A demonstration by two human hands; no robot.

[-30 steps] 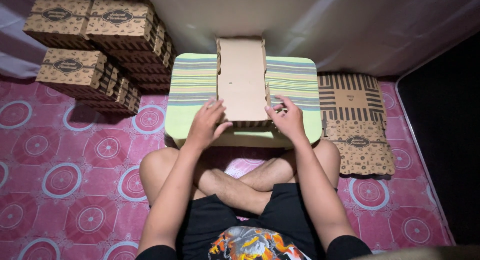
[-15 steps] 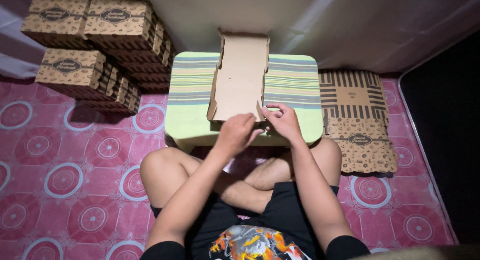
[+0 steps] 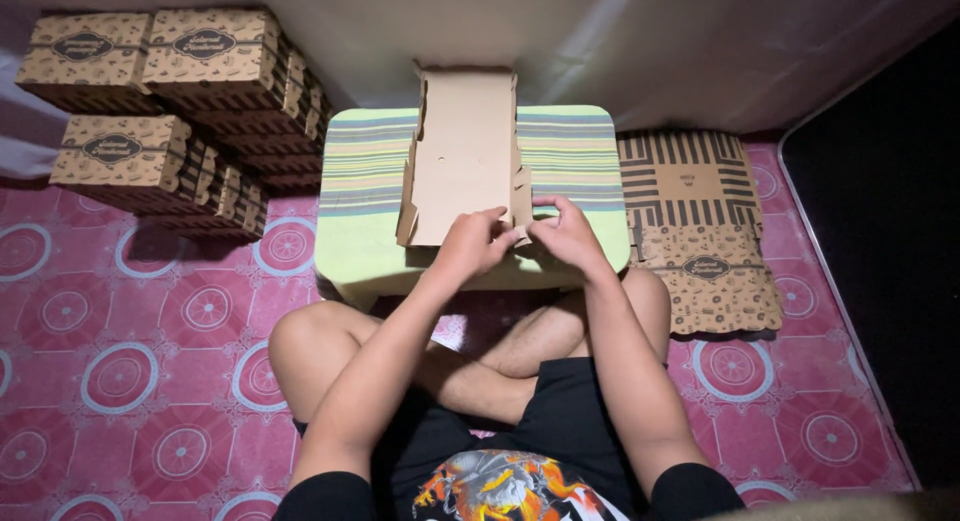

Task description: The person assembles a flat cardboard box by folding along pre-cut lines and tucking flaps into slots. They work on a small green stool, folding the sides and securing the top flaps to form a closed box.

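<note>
Box blank (image 3: 465, 156) on worktop (image 3: 365, 186) being folded; near-right flap pinched by left hand (image 3: 470, 246) and right hand (image 3: 565, 236); flap tuck judged next.

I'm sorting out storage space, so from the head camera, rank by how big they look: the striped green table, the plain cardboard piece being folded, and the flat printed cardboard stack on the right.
1. striped green table
2. flat printed cardboard stack
3. plain cardboard piece
</note>
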